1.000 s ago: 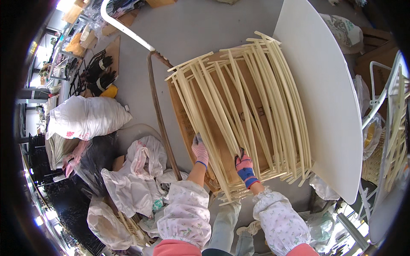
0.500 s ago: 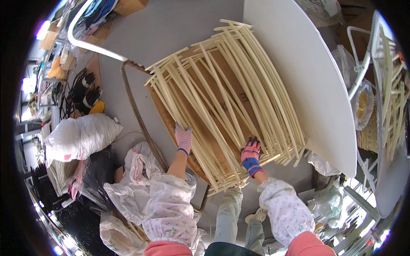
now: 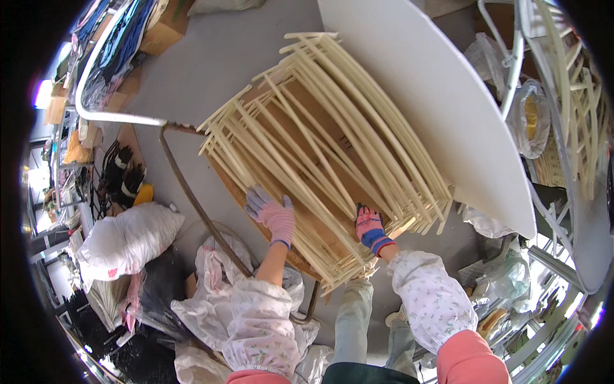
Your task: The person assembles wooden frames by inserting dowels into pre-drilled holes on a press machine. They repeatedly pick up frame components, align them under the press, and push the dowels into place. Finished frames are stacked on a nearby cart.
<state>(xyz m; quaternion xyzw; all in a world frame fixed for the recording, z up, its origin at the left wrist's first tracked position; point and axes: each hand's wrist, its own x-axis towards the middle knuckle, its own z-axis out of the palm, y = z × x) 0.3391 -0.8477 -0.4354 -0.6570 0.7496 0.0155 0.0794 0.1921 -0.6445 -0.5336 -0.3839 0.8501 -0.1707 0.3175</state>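
Observation:
Long pale sticks [image 3: 374, 115], perhaps wooden or rattan, lie side by side on a brown board [image 3: 326, 233]; a few cross at a slant in the middle. My left hand [image 3: 274, 214], in a pink and grey striped glove, rests on the left group of sticks with fingers stretched out and holding nothing. My right hand [image 3: 371, 229], in a red and blue glove with dark fingertips, is near the close end of the sticks. Its fingers are curled together at a slanting stick, partly hiding where they touch it.
A tall white panel [image 3: 441, 109] stands along the right of the sticks. A bent metal frame [image 3: 192, 185] runs along the left. Stuffed white sacks [image 3: 131, 237] and plastic bags lie at left; a rack of pale sticks [image 3: 582, 121] stands far right.
The view has shifted and turned slightly. My left hand's fingers have spread out flatter over the sticks. My right hand has drawn its fingers together, near a slanting stick in the middle.

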